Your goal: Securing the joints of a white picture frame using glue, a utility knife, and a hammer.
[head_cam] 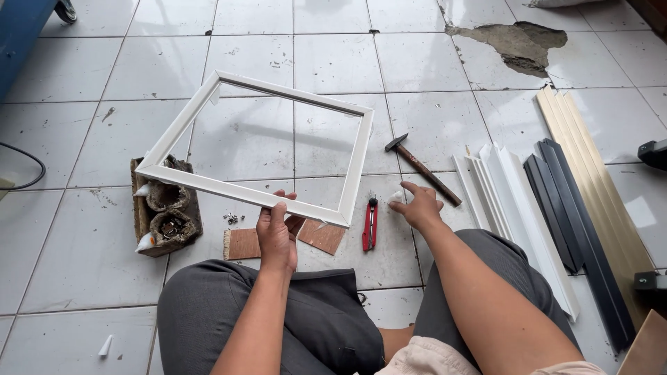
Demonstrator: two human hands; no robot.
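Observation:
My left hand [276, 232] grips the near rail of a white rectangular picture frame [182, 121] and holds it up, tilted, above the tiled floor. My right hand [417, 205] reaches down to the floor with a small white bit at its fingertips, next to a red utility knife [369, 226]. A hammer [422, 169] with a wooden handle lies just beyond the right hand. Under the frame's near edge lie brown board pieces [243, 243].
A wooden block with small cups of nails [165, 215] sits at the left. White, black and cream moulding strips [556, 201] lie at the right. A broken patch in the tiles [517, 43] shows at the back right. A black cable [28, 167] curls at the far left.

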